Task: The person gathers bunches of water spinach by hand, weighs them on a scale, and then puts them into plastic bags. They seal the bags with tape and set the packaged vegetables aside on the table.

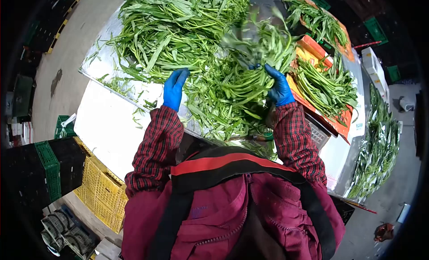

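Observation:
My right hand (279,86), in a blue glove, is closed around a bunch of water spinach (250,83). Its leaves fan out above the hand and are partly blurred. My left hand (176,87), also gloved in blue, rests by the near edge of the large pile of water spinach (170,32). Its fingers are extended and hold nothing I can see. Between the hands lie loose leaves and stems (205,99). Right of my right hand, a sorted bunch of water spinach (319,85) lies on an orange-red sheet (308,48).
The metal tabletop (103,59) borders a white board (103,121) on the left. Yellow crates (100,188) stand at lower left, beside dark crates (27,170). More packed greens (375,144) lie at far right, with another bunch (317,23) at the back right.

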{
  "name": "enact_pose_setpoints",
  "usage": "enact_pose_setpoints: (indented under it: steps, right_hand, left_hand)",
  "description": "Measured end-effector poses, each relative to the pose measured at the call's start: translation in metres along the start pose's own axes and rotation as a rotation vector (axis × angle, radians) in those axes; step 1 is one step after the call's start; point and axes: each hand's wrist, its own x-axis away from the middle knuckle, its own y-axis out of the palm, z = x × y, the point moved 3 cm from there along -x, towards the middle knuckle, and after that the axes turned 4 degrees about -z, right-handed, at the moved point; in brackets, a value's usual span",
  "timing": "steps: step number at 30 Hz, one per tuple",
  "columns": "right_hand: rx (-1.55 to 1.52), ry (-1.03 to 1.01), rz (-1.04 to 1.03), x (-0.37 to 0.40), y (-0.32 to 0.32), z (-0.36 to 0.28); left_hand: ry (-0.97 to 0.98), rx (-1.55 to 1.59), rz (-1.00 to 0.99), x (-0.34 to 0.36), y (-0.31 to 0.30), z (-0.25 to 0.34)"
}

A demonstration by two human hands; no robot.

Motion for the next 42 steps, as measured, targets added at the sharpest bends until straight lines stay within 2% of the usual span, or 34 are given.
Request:
enact_pose_setpoints:
  steps: [1,2,3,5,7,8,9,11,12,14,15,17,18,20,22,24,26,28,29,32,34,35,36,37,38,39,40,41,42]
  right_hand:
    - [-0.038,-0.094,0.044,0.008,0.007,-0.006]
    - [-0.016,-0.173,-0.17,0.018,0.028,-0.013]
    - [-0.115,-0.18,-0.203,0.015,0.02,-0.017]
    - [-0.275,-0.224,-0.223,0.016,0.022,-0.025]
    - [-0.274,-0.263,-0.324,0.013,0.026,-0.029]
    - [-0.248,-0.3,-0.251,0.014,0.023,-0.031]
    - [-0.246,-0.296,-0.253,0.014,0.024,-0.03]
    - [-0.25,-0.25,-0.307,0.014,0.032,-0.025]
    - [-0.226,-0.29,-0.245,0.013,0.031,-0.02]
    - [-0.212,-0.337,-0.406,0.016,0.04,-0.013]
    - [-0.142,-0.344,-0.421,0.021,0.042,-0.012]
    - [-0.097,-0.354,-0.491,0.031,0.058,-0.016]
    - [-0.115,-0.383,-0.455,0.033,0.054,-0.021]
    - [-0.187,-0.387,-0.537,0.038,0.045,-0.03]
    - [-0.12,-0.403,-0.62,0.041,0.039,-0.035]
    - [-0.103,-0.421,-0.675,0.045,0.039,-0.033]
    - [0.064,-0.419,-0.838,0.047,0.045,-0.032]
    - [0.002,-0.374,-0.818,0.049,0.043,-0.027]
    - [0.049,-0.346,-0.723,0.047,0.034,-0.025]
    - [0.193,-0.258,-0.435,0.04,-0.007,-0.019]
    - [0.285,-0.194,-0.245,0.033,-0.034,-0.014]
    - [0.33,-0.161,-0.152,0.03,-0.045,-0.011]
    - [0.329,-0.157,-0.153,0.026,-0.05,-0.009]
    - [-0.074,-0.017,-0.064,0.02,-0.058,-0.004]
    - [-0.475,0.122,0.028,0.018,-0.061,0.001]
    - [-0.14,0.117,0.149,0.045,-0.012,-0.002]
    - [-0.571,0.051,0.1,0.037,-0.066,-0.005]
    - [-0.097,-0.12,0.025,0.013,-0.132,-0.009]
    - [0.381,-0.285,-0.045,0.001,-0.17,-0.016]
  left_hand:
    - [-0.069,0.05,0.042,0.011,-0.003,-0.009]
    - [-0.134,0.1,0.084,0.021,-0.005,-0.015]
    - [-0.191,0.076,0.087,0.026,-0.006,-0.021]
    - [-0.201,0.057,0.057,0.037,0.0,-0.028]
    - [-0.196,0.072,0.047,0.039,0.014,-0.028]
    - [-0.179,0.076,0.04,0.04,0.024,-0.024]
    - [-0.071,0.108,-0.015,0.039,0.038,-0.021]
    - [-0.067,0.106,-0.065,0.038,0.071,0.007]
    - [-0.069,-0.028,-0.094,0.038,0.082,0.009]
    - [-0.12,0.274,-0.16,0.038,0.107,0.03]
    - [-0.136,0.174,-0.135,0.036,0.106,0.029]
    - [-0.204,0.373,-0.133,0.036,0.094,0.026]
    - [-0.245,0.299,-0.133,0.035,0.081,0.022]
    - [-0.167,0.314,-0.006,0.032,0.052,0.017]
    - [-0.164,0.263,0.245,0.029,0.018,0.004]
    - [-0.053,0.063,0.265,0.026,-0.002,0.003]
    - [0.108,-0.15,0.205,0.022,-0.003,0.013]
    - [0.24,-0.204,0.166,0.012,0.003,0.029]
    - [0.203,-0.137,0.106,0.005,0.006,0.045]
    - [0.345,-0.484,-0.102,-0.004,0.024,0.093]
    - [0.59,-0.877,-0.282,0.001,0.06,0.118]
    - [0.607,-0.985,-0.284,0.01,0.079,0.12]
    - [0.614,-0.971,-0.388,0.017,0.098,0.115]
    - [0.62,-0.956,-0.491,0.023,0.112,0.105]
    - [0.508,-0.762,-0.6,0.022,0.118,0.079]
    - [0.412,-0.643,-0.6,0.018,0.116,0.073]
    - [0.316,-0.525,-0.604,0.015,0.114,0.069]
    - [0.033,-0.123,-0.544,0.016,0.104,0.065]
    - [0.098,-0.076,-0.407,0.01,0.091,0.049]
